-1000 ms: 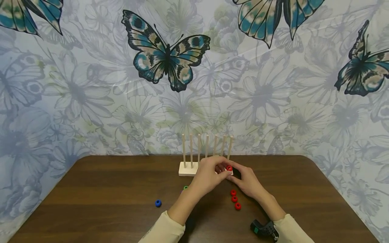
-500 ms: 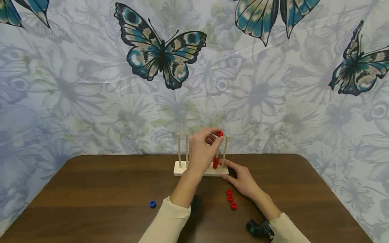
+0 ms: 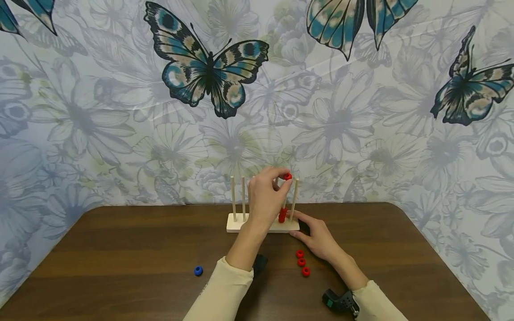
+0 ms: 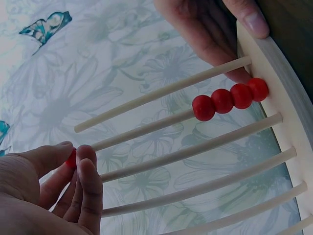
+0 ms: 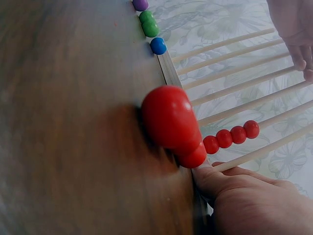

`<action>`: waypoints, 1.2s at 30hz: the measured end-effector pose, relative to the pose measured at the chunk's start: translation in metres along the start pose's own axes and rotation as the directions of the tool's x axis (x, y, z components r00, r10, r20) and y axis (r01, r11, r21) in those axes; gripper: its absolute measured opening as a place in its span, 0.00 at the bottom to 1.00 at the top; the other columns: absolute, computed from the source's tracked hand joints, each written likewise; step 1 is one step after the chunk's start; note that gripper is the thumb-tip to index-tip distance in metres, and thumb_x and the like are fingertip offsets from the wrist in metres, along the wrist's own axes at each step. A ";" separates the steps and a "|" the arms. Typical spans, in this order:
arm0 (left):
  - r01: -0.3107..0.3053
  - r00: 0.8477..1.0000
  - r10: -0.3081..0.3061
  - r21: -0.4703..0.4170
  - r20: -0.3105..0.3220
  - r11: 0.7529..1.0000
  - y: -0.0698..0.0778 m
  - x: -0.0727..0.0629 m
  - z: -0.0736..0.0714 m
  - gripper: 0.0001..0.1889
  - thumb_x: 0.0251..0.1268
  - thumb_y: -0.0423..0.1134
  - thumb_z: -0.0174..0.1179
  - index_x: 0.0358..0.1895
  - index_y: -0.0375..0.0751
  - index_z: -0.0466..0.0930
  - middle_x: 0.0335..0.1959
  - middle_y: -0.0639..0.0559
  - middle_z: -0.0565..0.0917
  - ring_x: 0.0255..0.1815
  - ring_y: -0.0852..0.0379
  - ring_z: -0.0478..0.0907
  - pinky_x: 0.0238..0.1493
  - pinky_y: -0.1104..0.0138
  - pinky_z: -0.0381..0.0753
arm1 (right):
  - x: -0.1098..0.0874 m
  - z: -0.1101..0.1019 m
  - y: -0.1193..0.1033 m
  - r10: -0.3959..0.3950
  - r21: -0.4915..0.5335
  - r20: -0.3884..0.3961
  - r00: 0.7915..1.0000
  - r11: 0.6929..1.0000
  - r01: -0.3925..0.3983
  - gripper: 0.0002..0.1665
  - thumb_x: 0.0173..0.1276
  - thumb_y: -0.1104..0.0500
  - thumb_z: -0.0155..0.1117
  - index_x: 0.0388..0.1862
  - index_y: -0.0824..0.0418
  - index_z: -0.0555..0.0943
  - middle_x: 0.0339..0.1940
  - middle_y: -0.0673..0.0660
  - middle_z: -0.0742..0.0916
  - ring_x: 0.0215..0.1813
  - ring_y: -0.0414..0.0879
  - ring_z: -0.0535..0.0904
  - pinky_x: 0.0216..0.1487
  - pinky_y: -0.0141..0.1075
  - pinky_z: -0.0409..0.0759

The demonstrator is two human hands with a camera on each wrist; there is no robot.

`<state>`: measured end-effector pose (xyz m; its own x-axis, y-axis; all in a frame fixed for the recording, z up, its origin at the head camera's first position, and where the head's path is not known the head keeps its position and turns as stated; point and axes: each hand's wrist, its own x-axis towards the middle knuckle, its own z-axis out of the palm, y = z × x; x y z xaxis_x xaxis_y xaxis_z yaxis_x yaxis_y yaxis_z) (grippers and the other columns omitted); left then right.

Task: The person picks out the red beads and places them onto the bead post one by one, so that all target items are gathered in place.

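A wooden stand (image 3: 234,225) with a row of upright pegs stands at the back of the table. My left hand (image 3: 263,198) pinches a red bead (image 3: 287,176) between thumb and fingers, right at the tip of the second peg from the right. Lower on that peg, several red beads (image 4: 232,99) sit stacked down to the base. My right hand (image 3: 319,236) grips the stand's right end, its thumb (image 4: 252,19) on the front edge and its fingers behind. The left hand hides the middle pegs in the head view.
Three red beads (image 3: 301,262) lie in a line before the right hand. A blue bead (image 3: 198,270) rests on the left of the table. Green beads (image 5: 149,24) and a purple bead (image 5: 140,4) show in the right wrist view. A butterfly-patterned cloth (image 3: 132,133) hangs behind.
My left hand has risen from beside the right hand at the stand's right end to the peg's tip, carrying the red bead. The right hand has stayed at the stand.
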<state>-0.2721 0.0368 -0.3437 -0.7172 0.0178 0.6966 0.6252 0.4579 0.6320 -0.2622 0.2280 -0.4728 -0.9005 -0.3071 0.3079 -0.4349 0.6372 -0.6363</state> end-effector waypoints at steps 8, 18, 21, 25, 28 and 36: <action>0.013 1.000 -0.013 -0.031 0.014 0.999 -0.003 -0.001 -0.004 0.13 0.67 0.39 0.74 0.53 0.44 0.91 0.47 0.52 0.92 0.17 0.65 0.75 0.27 0.70 0.78 | -0.001 0.000 -0.001 -0.007 -0.003 -0.001 1.000 1.000 0.007 0.35 0.71 0.56 0.74 0.76 0.49 0.77 0.71 0.56 0.84 0.72 0.59 0.79 0.72 0.61 0.75; -0.156 0.985 0.141 -0.170 -0.094 0.973 -0.010 -0.007 -0.010 0.05 0.70 0.36 0.71 0.44 0.40 0.91 0.39 0.50 0.90 0.21 0.59 0.81 0.27 0.70 0.84 | 0.000 0.000 0.000 0.002 -0.008 0.002 1.000 1.000 -0.002 0.35 0.71 0.56 0.74 0.76 0.53 0.77 0.72 0.58 0.83 0.73 0.60 0.78 0.72 0.61 0.75; -0.185 0.981 0.169 -0.191 -0.094 0.964 -0.013 -0.009 -0.009 0.04 0.70 0.36 0.71 0.40 0.40 0.91 0.35 0.50 0.90 0.21 0.59 0.81 0.26 0.67 0.85 | 0.000 0.001 0.000 -0.007 -0.004 -0.004 1.000 1.000 0.007 0.35 0.71 0.56 0.74 0.75 0.54 0.77 0.71 0.57 0.84 0.72 0.60 0.79 0.71 0.61 0.75; -0.180 0.983 0.171 -0.189 -0.060 0.965 -0.020 -0.013 -0.007 0.04 0.68 0.37 0.72 0.36 0.41 0.91 0.30 0.51 0.90 0.20 0.60 0.82 0.25 0.66 0.85 | 0.001 0.003 -0.001 -0.018 0.002 -0.015 1.000 1.000 0.018 0.35 0.70 0.57 0.75 0.75 0.55 0.77 0.70 0.57 0.84 0.71 0.60 0.80 0.70 0.60 0.76; -0.146 0.988 0.151 -0.196 0.012 0.970 -0.029 -0.019 -0.004 0.06 0.68 0.38 0.72 0.34 0.41 0.91 0.25 0.52 0.89 0.19 0.61 0.81 0.24 0.68 0.83 | 0.000 0.003 -0.001 -0.018 0.001 -0.010 1.000 1.000 0.018 0.35 0.71 0.56 0.74 0.76 0.53 0.77 0.70 0.56 0.84 0.71 0.59 0.79 0.70 0.60 0.76; 0.032 0.964 0.033 -0.237 0.265 0.971 -0.051 -0.040 -0.001 0.05 0.71 0.39 0.70 0.37 0.43 0.91 0.25 0.54 0.88 0.19 0.67 0.79 0.25 0.70 0.82 | -0.001 0.001 0.001 -0.014 0.003 -0.004 1.000 1.000 0.014 0.37 0.71 0.56 0.74 0.77 0.56 0.75 0.71 0.58 0.83 0.72 0.60 0.79 0.71 0.61 0.76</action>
<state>-0.2747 0.0116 -0.4035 -0.7523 0.2678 0.6019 0.6568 0.2347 0.7166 -0.2619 0.2283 -0.4748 -0.8944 -0.3127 0.3198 -0.4473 0.6307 -0.6341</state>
